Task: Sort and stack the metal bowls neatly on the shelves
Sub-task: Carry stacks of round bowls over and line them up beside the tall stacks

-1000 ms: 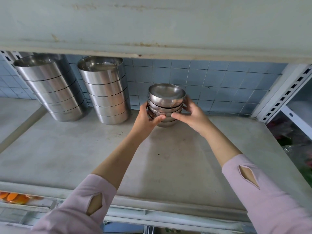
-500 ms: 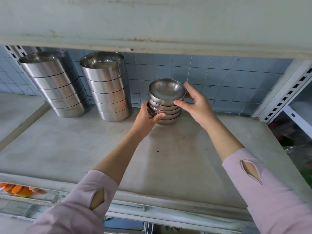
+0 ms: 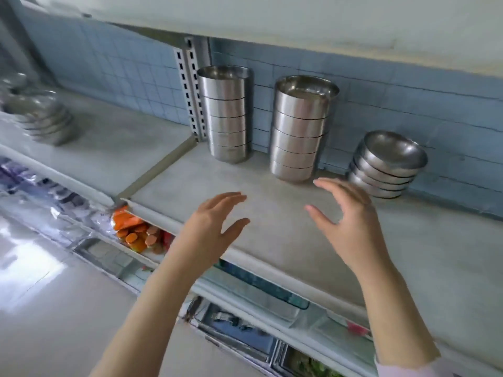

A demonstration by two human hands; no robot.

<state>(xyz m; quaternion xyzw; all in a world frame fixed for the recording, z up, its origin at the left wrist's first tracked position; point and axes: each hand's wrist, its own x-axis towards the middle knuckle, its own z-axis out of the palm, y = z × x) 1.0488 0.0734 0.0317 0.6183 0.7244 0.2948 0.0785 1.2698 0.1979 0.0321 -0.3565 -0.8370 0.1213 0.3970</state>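
Hovering over the front of the shelf [image 3: 272, 235]: left hand [image 3: 206, 235] and right hand [image 3: 351, 227], both open, fingers spread and loosely curled, holding nothing, touching nothing.

Sitting at the back of that shelf against the blue tiled wall [image 3: 408, 112]: three stacks of metal bowls.
- Left stack [image 3: 227, 115]: straight-sided steel bowls nested into a tall, tidy column, upright, just beside the slotted shelf post [image 3: 190, 88].
- Middle stack [image 3: 300, 129]: same straight-sided kind, about as tall, top bowl empty and shiny inside; near the left stack but apart from it.
- Right stack [image 3: 388, 165]: shallower round bowls with curved sides, shorter pile, looks tilted with the open top facing the camera; near the middle stack, not touching. Closest to the right hand's fingertips, but clear of them.

Brushed, reflective finish on all three, seams between nested bowls plainly visible.

Blurred at far left on the neighbouring shelf section [image 3: 114, 148]: another pile of round bowls [image 3: 46, 121], well apart from the rest; count unreadable.

Visible below the shelf edge: orange packaged items [image 3: 133, 232], blurred.
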